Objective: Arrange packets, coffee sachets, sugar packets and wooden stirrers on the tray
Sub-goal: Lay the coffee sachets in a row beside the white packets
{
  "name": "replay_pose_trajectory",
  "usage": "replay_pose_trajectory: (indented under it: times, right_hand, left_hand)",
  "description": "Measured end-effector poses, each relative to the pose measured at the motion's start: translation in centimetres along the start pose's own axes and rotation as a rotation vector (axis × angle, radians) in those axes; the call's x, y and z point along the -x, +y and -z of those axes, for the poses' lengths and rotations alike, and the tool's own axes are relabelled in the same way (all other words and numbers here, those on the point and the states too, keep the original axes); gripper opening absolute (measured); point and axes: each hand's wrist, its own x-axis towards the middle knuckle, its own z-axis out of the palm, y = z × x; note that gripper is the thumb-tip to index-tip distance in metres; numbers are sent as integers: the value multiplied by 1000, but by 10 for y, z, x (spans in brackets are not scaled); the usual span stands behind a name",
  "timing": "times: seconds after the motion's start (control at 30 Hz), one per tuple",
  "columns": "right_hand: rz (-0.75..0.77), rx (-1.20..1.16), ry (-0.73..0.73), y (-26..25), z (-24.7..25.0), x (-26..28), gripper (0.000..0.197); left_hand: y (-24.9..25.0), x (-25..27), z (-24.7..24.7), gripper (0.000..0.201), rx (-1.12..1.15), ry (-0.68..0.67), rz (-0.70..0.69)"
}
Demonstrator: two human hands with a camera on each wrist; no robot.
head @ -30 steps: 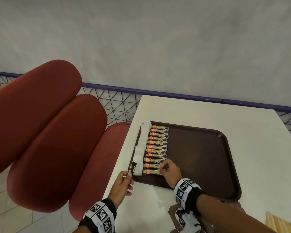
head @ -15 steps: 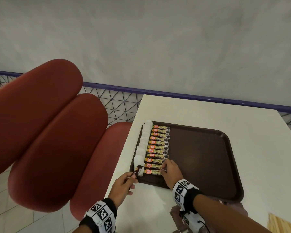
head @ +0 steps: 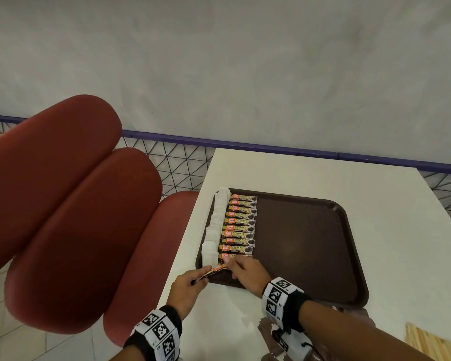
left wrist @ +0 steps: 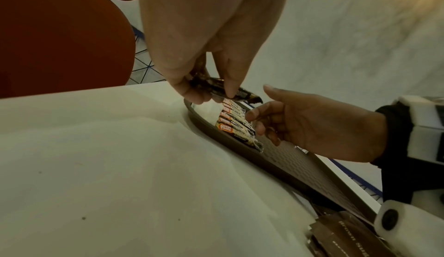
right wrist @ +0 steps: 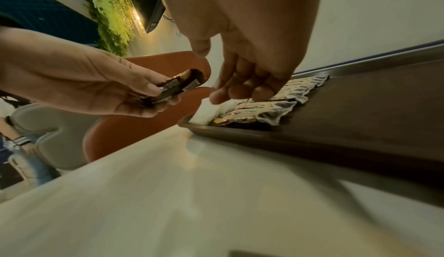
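Note:
A brown tray [head: 310,246] lies on the white table. Along its left edge runs a line of white packets [head: 215,230], and beside them a column of coffee sachets [head: 241,225]. My left hand [head: 205,274] pinches a small bunch of coffee sachets [head: 215,270] just above the tray's near-left corner; the held sachets [left wrist: 245,94] point toward my right hand [left wrist: 259,109]. That right hand [head: 232,264] hovers over the nearest sachets with loosely bent fingers and holds nothing, and in the right wrist view it [right wrist: 235,94] hangs beside the held sachets [right wrist: 182,84].
Brown sugar packets [left wrist: 348,238] lie on the table under my right wrist. Wooden stirrers [head: 432,345] sit at the near right. The tray's right half [head: 310,256] is bare. Red padded seats [head: 63,204] stand left of the table; a blue railing [head: 271,148] runs behind it.
My left hand has lifted its sachets from the table edge to the tray's near-left corner. My right hand has left the last laid sachet and drawn toward the held ones.

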Motion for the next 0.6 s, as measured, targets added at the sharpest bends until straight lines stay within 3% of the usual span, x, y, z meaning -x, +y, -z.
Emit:
replay_pose_trajectory:
  times: [0.13, 0.3, 0.47, 0.6]
  right_hand:
    - [1, -117, -58, -1, -9, 0, 22]
    - [49, -298, -56, -4, -6, -1, 14]
    - [138, -376, -61, -12, -3, 1, 13]
    - [99, -431, -56, -8, -7, 3, 22]
  left_hand:
    - [2, 4, 1, 34, -11, 4, -14]
    - [1, 9, 5, 27, 76, 51, 10]
    - [3, 9, 0, 16, 115, -2, 35]
    - [11, 10, -7, 12, 139, 1, 35]
